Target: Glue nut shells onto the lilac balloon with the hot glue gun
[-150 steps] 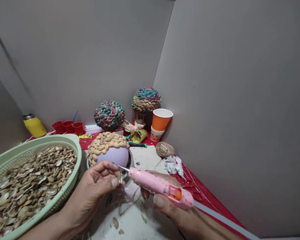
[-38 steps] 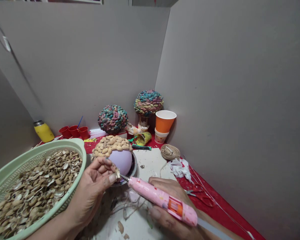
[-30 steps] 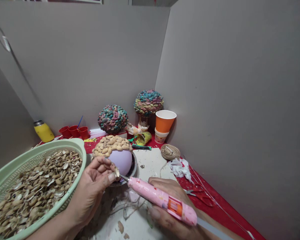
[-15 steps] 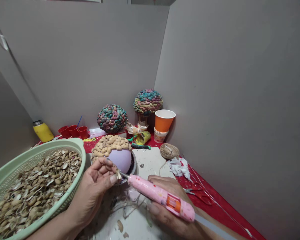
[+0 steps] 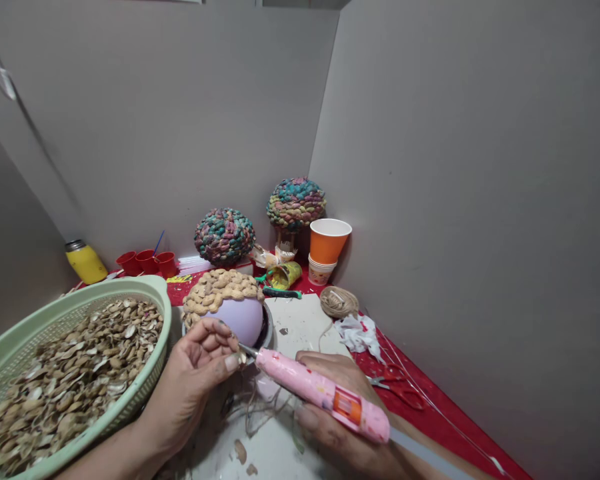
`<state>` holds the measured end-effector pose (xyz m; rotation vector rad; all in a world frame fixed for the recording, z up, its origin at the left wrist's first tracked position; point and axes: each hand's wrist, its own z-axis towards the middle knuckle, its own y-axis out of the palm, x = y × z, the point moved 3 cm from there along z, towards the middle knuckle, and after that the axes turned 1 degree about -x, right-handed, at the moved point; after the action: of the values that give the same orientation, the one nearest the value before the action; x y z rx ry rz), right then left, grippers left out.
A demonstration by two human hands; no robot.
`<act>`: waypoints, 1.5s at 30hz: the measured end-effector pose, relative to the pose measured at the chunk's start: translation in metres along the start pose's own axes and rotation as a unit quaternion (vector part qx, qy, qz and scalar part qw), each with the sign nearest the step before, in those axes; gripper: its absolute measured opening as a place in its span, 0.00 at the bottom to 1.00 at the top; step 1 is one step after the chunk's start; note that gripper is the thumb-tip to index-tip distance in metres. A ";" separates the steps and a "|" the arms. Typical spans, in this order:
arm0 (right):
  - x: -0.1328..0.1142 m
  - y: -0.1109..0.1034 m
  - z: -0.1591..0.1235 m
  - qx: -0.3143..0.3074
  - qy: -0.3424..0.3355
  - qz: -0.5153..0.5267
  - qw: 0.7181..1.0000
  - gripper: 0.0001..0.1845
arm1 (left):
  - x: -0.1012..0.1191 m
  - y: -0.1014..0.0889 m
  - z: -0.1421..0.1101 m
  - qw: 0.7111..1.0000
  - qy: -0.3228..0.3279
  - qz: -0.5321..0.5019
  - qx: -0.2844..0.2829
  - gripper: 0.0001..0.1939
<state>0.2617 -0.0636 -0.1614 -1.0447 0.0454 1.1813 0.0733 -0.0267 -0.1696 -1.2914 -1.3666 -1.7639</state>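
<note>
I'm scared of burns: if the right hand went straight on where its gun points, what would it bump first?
Probably the left hand: its fingertips look just ahead of the gun, though depth is unclear.

At the left of the tabletop (image 5: 437,427) stands a basket (image 5: 151,285) with peanut shells (image 5: 80,367) in it; to its right, a balloon (image 5: 240,319) sits in a bowl (image 5: 269,327), and before it the left hand (image 5: 195,363) holds a piece of shell (image 5: 243,359) just beside the nozzle (image 5: 249,350) of the glue gun (image 5: 325,393) in the right hand (image 5: 347,447). Behind the balloon sits one shell-covered ball (image 5: 225,235), with a second ball (image 5: 296,203) farther back to its right, a stack of cups (image 5: 327,247) beside that one, and, behind the basket, a bottle (image 5: 86,262) left of three small cups (image 5: 145,261). Twine (image 5: 339,302), tissue (image 5: 359,333) and scissors (image 5: 380,383) follow one another toward the person along the right.
</note>
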 end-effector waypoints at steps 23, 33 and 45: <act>0.000 0.000 -0.003 0.001 0.005 0.035 0.999 0.15 | 0.004 0.001 0.001 0.999 0.011 -0.014 0.029 0.15; 0.000 0.000 -0.001 -0.004 0.011 0.027 1.000 0.16 | 0.007 0.000 0.003 0.999 0.022 0.000 0.036 0.14; 0.004 0.001 -0.005 -0.019 -0.012 0.020 1.000 0.14 | 0.009 0.000 0.004 0.998 0.031 0.001 0.061 0.14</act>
<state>0.2654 -0.0639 -0.1669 -1.0668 0.0270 1.2352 0.0717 -0.0223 -0.1616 -1.1636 -1.4153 -1.6773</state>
